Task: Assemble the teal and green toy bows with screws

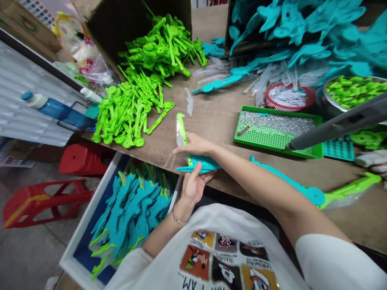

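Observation:
Near the table's front edge, my left hand (pixel 195 185) is closed on a turquoise plastic part (pixel 207 164), thumb on top and fingers beneath. Just beyond it my right hand (pixel 198 144) pinches an upright bright green plastic part (pixel 180 123) with a clear plastic piece (pixel 179 139) along it. The green part's lower end meets the turquoise one; whether they are joined I cannot tell. To the right lies a long turquoise piece (pixel 314 195) joined to a green arm (pixel 352 189) with clear plastic on it. A loose clear piece (pixel 189 102) rests past my right hand.
Green parts (pixel 123 112) are heaped at left, turquoise parts (pixel 302 24) at back right. A green tray (pixel 256 141) holds small metal pieces and a screwdriver (pixel 248 127). A grey bar (pixel 338 125) juts over it. Below left, a bin (pixel 72 245) holds turquoise-and-green pieces.

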{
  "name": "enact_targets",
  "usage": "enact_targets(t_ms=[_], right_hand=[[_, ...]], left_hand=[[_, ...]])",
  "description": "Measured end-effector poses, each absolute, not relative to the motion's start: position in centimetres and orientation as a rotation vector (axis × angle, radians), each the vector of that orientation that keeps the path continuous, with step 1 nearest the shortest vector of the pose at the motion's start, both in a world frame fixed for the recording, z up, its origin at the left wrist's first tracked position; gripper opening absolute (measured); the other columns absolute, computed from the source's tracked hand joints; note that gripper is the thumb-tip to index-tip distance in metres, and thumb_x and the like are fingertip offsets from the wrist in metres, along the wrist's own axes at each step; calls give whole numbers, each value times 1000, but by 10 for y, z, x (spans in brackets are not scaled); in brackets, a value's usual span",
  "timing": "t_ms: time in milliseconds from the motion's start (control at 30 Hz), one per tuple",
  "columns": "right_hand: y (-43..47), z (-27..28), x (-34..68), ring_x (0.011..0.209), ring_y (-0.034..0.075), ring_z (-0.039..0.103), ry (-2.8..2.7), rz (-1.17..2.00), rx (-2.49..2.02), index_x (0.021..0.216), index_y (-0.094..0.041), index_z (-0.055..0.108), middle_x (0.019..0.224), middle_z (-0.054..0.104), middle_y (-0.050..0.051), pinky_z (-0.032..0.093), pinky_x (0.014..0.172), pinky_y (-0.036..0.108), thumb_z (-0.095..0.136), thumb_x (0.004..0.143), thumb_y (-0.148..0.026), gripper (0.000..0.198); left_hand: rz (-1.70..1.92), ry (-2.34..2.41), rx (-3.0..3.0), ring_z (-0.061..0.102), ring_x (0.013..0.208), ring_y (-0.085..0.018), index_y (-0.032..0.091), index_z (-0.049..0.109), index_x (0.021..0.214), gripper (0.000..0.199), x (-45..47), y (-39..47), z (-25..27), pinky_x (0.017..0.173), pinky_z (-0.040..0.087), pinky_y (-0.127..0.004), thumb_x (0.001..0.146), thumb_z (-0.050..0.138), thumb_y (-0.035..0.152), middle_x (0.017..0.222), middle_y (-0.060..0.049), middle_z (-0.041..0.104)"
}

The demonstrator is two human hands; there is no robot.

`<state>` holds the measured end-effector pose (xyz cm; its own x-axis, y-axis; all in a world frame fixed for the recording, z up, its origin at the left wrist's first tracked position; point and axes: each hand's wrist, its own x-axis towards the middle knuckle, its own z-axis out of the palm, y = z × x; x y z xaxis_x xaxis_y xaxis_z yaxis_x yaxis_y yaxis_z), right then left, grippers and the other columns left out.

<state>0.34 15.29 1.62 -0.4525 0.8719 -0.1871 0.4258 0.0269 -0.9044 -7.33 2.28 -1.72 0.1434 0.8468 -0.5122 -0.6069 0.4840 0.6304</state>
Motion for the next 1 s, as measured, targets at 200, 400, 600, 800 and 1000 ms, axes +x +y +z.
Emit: enact_targets(t_ms=[200, 400, 600, 800, 1000], right_hand=[[149, 25, -15, 94, 24, 67, -2392, 1272, -1421, 117, -10, 60, 112, 71, 15, 51, 74, 29, 83, 75, -47, 60], [117, 33, -6, 106, 30, 69, -2319, 920, -1517, 125, -7, 59, 119, 71, 22, 51, 87, 37, 54, 98, -52, 53], [37, 45, 95, 107, 25, 65, -2197, 472, -1264, 120, -14, 65, 112, 72, 14, 51, 96, 41, 49, 102, -27, 28], [-52, 24, 219, 109, 31, 65, -2028, 260, -1695, 127, -17, 62, 120, 70, 15, 53, 95, 49, 65, 92, -36, 40], [-83, -3, 241, 117, 35, 60, -2136, 142, -1840, 143, -18, 47, 130, 64, 17, 46, 103, 57, 67, 88, -35, 61]], left_hand=[[1101, 967, 303, 77, 85, -26, 16, 73, 89, 34, -75, 24, -20, 99, 55, -49, 72, 85, 43, 85, -6, 80], [1168, 1009, 230, 74, 75, -18, 18, 70, 82, 16, -76, 30, -31, 85, 60, -37, 83, 76, 33, 79, -2, 78], [1105, 1011, 269, 77, 86, -19, 16, 73, 97, 20, -86, 41, -25, 88, 60, -34, 89, 72, 35, 94, -6, 80], [956, 1136, 334, 78, 93, -24, 15, 72, 103, 29, -94, 54, -18, 90, 61, -39, 95, 64, 41, 96, -11, 80], [676, 1273, 544, 78, 86, -25, 10, 72, 103, 51, -111, 59, -17, 81, 63, -36, 95, 55, 57, 95, -18, 79]])
